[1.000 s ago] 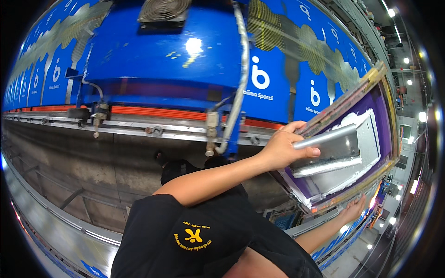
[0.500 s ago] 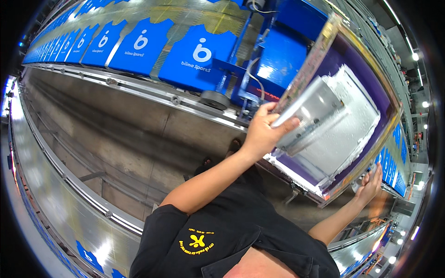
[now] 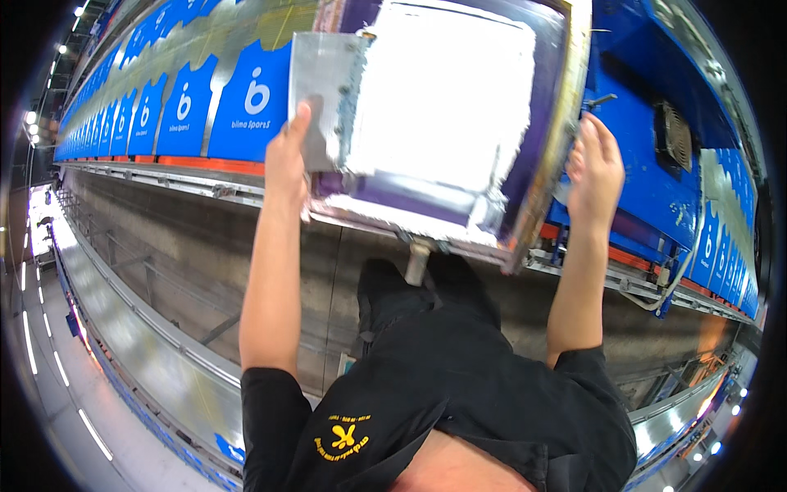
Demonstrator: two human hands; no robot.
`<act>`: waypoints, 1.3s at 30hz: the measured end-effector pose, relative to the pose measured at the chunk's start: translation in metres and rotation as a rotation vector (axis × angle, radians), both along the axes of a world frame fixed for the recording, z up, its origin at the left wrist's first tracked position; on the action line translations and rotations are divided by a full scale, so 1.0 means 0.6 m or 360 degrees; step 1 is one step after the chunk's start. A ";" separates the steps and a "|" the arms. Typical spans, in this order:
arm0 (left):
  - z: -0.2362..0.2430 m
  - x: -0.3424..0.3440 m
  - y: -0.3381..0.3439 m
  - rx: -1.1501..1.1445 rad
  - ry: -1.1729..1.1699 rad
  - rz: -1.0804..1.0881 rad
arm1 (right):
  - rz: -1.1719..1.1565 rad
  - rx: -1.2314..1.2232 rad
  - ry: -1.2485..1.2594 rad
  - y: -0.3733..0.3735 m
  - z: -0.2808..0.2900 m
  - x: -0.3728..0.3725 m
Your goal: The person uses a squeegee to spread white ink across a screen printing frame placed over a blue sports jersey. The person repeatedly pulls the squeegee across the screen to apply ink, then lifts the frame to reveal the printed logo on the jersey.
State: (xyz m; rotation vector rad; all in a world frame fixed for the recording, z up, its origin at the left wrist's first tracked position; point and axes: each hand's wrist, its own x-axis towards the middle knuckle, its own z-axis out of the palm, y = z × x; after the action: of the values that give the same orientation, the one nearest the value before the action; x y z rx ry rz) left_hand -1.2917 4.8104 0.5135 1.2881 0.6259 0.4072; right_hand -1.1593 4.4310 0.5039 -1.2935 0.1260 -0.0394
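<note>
A screen-printing frame with a purple mesh is before me at the upper middle. Thick white ink covers most of the mesh. My left hand grips a flat metal squeegee, its thumb on top of the plate. The squeegee stands at the frame's left side, its inner edge along the white ink. My right hand is at the frame's right side with fingers curled. A pale, translucent bit shows by its fingertips, but what it holds is hidden.
Blue shirt-shaped pieces with white prints lie in a row along the long table to the left. A blue machine with a round vent stands at the right. A short handle sticks out below the frame's near edge.
The screen frame now appears further left and straighter in view. My left hand and squeegee are at its left side. My right hand has come up beside its right edge. The view has turned.
</note>
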 end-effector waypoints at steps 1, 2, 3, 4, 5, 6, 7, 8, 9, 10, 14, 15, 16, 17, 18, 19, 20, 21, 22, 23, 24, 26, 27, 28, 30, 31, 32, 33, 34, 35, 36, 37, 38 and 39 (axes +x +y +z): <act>-0.015 -0.001 -0.038 -0.0043 -0.0018 -0.0084 | 0.0053 0.0007 -0.0006 -0.046 -0.019 0.009; -0.029 0.001 -0.098 -0.0065 0.0023 -0.0068 | 0.0078 0.0026 -0.0025 -0.109 -0.038 0.016; -0.041 0.002 -0.150 -0.0114 0.0066 -0.0035 | 0.0059 -0.0088 0.0037 -0.160 -0.056 0.018; -0.051 0.001 -0.222 -0.0155 0.0035 -0.0066 | 0.0057 -0.0176 0.0062 -0.228 -0.074 0.018; -0.062 0.002 -0.306 -0.0200 0.0069 -0.0026 | 0.0029 -0.0220 0.0039 -0.306 -0.093 0.019; -0.071 0.001 -0.377 -0.0235 0.0061 -0.0033 | -0.0015 -0.0268 0.0054 -0.371 -0.113 0.016; -0.101 -0.019 -0.467 -0.0366 0.0105 -0.0016 | -0.0032 -0.0437 0.0108 -0.459 -0.127 0.001; -0.112 -0.041 -0.524 -0.0408 0.0142 -0.0006 | -0.0023 -0.0500 0.0121 -0.515 -0.145 -0.013; -0.120 -0.050 -0.562 -0.0439 0.0163 -0.0008 | -0.0044 -0.0546 0.0073 -0.552 -0.163 -0.018; -0.127 -0.058 -0.582 -0.0468 0.0209 0.0016 | -0.0076 -0.0592 0.0065 -0.572 -0.181 -0.023; -0.157 -0.097 -0.670 -0.0569 0.0245 -0.0119 | -0.0209 -0.0748 0.0034 -0.680 -0.216 -0.056; -0.161 -0.097 -0.666 -0.0569 0.0269 -0.0088 | -0.0227 -0.0782 0.0044 -0.673 -0.228 -0.055; -0.163 -0.101 -0.667 -0.0587 0.0275 -0.0098 | -0.0229 -0.0798 0.0046 -0.671 -0.236 -0.060; -0.165 -0.102 -0.664 -0.0598 0.0297 -0.0099 | -0.0259 -0.0830 0.0059 -0.666 -0.245 -0.062; -0.167 -0.100 -0.659 -0.0593 0.0302 -0.0120 | -0.0277 -0.0845 0.0050 -0.660 -0.252 -0.062; -0.167 -0.103 -0.652 -0.0586 0.0334 -0.0133 | -0.0292 -0.0865 0.0048 -0.656 -0.259 -0.067; -0.167 -0.106 -0.649 -0.0596 0.0384 -0.0132 | -0.0327 -0.0882 0.0102 -0.656 -0.263 -0.073; -0.167 -0.102 -0.634 -0.0575 0.0396 -0.0138 | -0.0302 -0.0735 0.0162 -0.643 -0.270 -0.072; -0.165 -0.103 -0.629 -0.0562 0.0362 -0.0200 | -0.0292 -0.0731 0.0141 -0.637 -0.274 -0.075; -0.163 -0.105 -0.624 -0.0543 0.0362 -0.0212 | -0.0291 -0.0721 0.0143 -0.631 -0.276 -0.076; -0.159 -0.107 -0.621 -0.0519 0.0344 -0.0233 | -0.0302 -0.0699 0.0126 -0.626 -0.277 -0.077; -0.148 -0.108 -0.619 -0.0415 0.0396 -0.0194 | -0.0301 -0.0785 0.0076 -0.609 -0.279 -0.077; -0.140 -0.108 -0.617 -0.0356 0.0397 -0.0207 | -0.0293 -0.0917 0.0158 -0.601 -0.280 -0.077; -0.131 -0.107 -0.616 -0.0299 0.0397 -0.0220 | -0.0273 -0.1043 0.0253 -0.590 -0.282 -0.076; -0.107 -0.101 -0.612 -0.0009 0.0481 -0.0388 | -0.0239 -0.1248 0.0278 -0.575 -0.285 -0.074; -0.096 -0.095 -0.611 0.0122 0.0571 -0.0420 | -0.0212 -0.1355 0.0310 -0.569 -0.286 -0.072; -0.087 -0.084 -0.610 0.0356 0.0588 -0.0568 | -0.0197 -0.1415 0.0320 -0.564 -0.289 -0.070; -0.082 -0.069 -0.609 0.0577 0.0652 -0.0666 | -0.0181 -0.1482 0.0343 -0.561 -0.291 -0.068; -0.078 -0.054 -0.609 0.0799 0.0720 -0.0765 | -0.0151 -0.1536 0.0342 -0.559 -0.294 -0.066; -0.076 -0.034 -0.609 0.1203 0.0653 -0.0883 | -0.0151 -0.1526 0.0378 -0.559 -0.297 -0.064; -0.080 -0.013 -0.612 0.1454 0.0580 -0.1007 | -0.0140 -0.1504 0.0385 -0.559 -0.299 -0.064; -0.084 0.016 -0.609 0.1717 0.0382 -0.1117 | -0.0144 -0.1492 0.0405 -0.558 -0.303 -0.061; -0.089 0.045 -0.604 0.1977 0.0155 -0.1211 | -0.0136 -0.1432 0.0381 -0.557 -0.305 -0.061; -0.097 0.075 -0.599 0.2096 0.0087 -0.1228 | -0.0135 -0.1389 0.0392 -0.555 -0.307 -0.061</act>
State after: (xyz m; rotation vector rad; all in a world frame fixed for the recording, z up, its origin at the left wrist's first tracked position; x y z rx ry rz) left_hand -1.2465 4.4508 0.4554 2.6449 -0.2504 0.0882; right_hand -1.1956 4.0980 0.3194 -2.1627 0.4056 -0.0050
